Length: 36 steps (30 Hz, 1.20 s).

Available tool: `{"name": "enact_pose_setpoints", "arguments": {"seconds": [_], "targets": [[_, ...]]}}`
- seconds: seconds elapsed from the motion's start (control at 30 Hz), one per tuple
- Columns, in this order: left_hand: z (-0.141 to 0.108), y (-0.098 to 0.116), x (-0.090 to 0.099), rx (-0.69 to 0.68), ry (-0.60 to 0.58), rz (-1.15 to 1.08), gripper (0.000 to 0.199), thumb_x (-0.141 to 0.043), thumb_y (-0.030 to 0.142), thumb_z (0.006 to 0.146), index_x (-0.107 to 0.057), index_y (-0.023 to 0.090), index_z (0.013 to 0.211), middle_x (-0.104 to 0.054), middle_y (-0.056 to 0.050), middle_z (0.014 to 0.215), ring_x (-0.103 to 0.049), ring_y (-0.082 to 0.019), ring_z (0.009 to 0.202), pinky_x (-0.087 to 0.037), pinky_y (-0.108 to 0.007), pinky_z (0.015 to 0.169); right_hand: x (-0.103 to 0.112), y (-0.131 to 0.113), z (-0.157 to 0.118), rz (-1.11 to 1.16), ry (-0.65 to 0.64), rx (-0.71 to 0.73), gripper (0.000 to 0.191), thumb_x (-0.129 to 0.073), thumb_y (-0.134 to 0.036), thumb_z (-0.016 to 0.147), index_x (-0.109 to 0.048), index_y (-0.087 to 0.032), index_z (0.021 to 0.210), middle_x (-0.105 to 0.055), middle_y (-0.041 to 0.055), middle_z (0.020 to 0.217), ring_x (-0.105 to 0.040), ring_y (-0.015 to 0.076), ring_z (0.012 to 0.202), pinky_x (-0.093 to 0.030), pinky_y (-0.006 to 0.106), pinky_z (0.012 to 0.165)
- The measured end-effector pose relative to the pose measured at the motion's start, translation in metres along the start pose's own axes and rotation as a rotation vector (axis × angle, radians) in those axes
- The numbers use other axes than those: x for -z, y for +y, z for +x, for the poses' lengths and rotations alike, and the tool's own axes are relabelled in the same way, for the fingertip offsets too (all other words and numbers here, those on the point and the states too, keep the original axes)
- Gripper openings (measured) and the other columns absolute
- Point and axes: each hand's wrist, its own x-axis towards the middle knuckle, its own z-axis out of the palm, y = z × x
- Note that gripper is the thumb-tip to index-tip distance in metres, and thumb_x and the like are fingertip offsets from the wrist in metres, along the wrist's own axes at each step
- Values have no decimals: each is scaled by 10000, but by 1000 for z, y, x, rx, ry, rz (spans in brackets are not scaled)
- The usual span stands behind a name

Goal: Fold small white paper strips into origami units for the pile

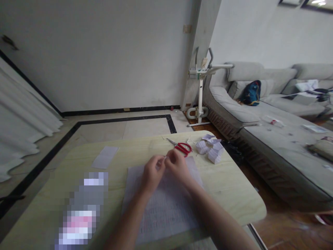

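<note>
My left hand (154, 171) and my right hand (177, 165) meet above the upper part of a large written sheet of paper (166, 208) on the wooden table. The fingers of both hands are pinched together around something small and whitish between the fingertips, too small to make out. Just beyond my right hand lie red-handled scissors (183, 148), their blades pointing to the upper left. Several folded paper pieces (213, 151) are grouped at the table's far right corner. A small pale sheet (105, 157) lies flat on the left side.
A blurred-out item (83, 211) covers the table's left front. The pale wooden table (229, 194) has rounded corners. Beyond its right edge stands a grey sofa (281, 146) with a blue bag (252, 93). White exercise equipment (200, 93) stands near the wall corner.
</note>
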Motion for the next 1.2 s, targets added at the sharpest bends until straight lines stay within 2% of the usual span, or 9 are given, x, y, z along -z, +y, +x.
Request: {"name": "enact_pose_setpoints", "arguments": {"seconds": [0.07, 0.23, 0.37, 0.5, 0.67, 0.77, 0.9, 1.03, 1.2], "targets": [[0, 0, -1, -2, -6, -21, 125, -520, 204, 830, -607, 168, 912, -664, -51, 868, -621, -148, 792, -483, -237, 724, 0, -1, -1, 17, 8, -27, 77, -479, -118, 692, -476, -185, 730, -451, -43, 635, -421, 109, 579, -318, 218, 523], [0, -3, -1, 73, 41, -110, 136, -528, 237, 833, -614, 166, 910, -666, -53, 869, -625, -152, 799, -493, -241, 723, 4, -4, 1, 41, -2, -56, 243, -476, -93, 682, -535, -177, 902, -514, -28, 680, -467, 117, 597, -369, 224, 550], [2, -1, 0, 99, 54, -197, 150, -544, 271, 829, -629, 167, 893, -659, -64, 916, -621, -160, 853, -493, -251, 759, 5, -5, 3, 44, 22, -66, 173, -518, -124, 705, -557, -175, 866, -573, 13, 807, -504, 120, 639, -406, 233, 575], [3, 4, 2, 116, 53, -260, 151, -577, 294, 804, -640, 165, 852, -651, -73, 951, -612, -169, 897, -484, -262, 789, 4, -3, 4, 106, -35, -58, 66, -543, -191, 761, -574, -172, 816, -589, 12, 739, -530, 130, 647, -427, 247, 598], [7, 10, 4, 346, 54, -404, 268, -577, 355, 796, -623, 147, 959, -673, -77, 946, -628, -176, 883, -492, -264, 769, 3, 0, 4, 136, -30, -46, 75, -580, -234, 769, -585, -167, 802, -587, 16, 712, -533, 136, 642, -432, 256, 598], [8, 11, 6, 406, 0, -422, 280, -595, 374, 772, -656, 133, 901, -690, -73, 893, -634, -182, 839, -496, -259, 732, 3, 2, 5, 174, -16, -54, 99, -599, -254, 757, -588, -171, 809, -584, 13, 716, -535, 134, 646, -436, 252, 599], [8, 7, 6, 375, 5, -358, 250, -606, 375, 755, -672, 137, 793, -682, -41, 749, -621, -165, 715, -489, -245, 658, 6, 2, 6, 251, -52, -93, 121, -590, -253, 758, -610, -179, 851, -616, 20, 772, -565, 139, 700, -447, 252, 634], [6, 4, 7, 320, 22, -315, 226, -581, 354, 786, -660, 143, 796, -672, -31, 746, -613, -155, 721, -479, -229, 663, 9, -2, 8, 213, -121, -119, 133, -574, -288, 781, -644, -175, 771, -636, 21, 733, -575, 142, 680, -444, 254, 627], [6, 3, 8, 293, 53, -265, 229, -565, 357, 801, -659, 149, 805, -674, -30, 744, -616, -154, 712, -476, -217, 630, 9, -2, 8, 185, -138, -128, 181, -605, -335, 765, -640, -170, 700, -623, 12, 671, -565, 140, 642, -437, 252, 604]]}}
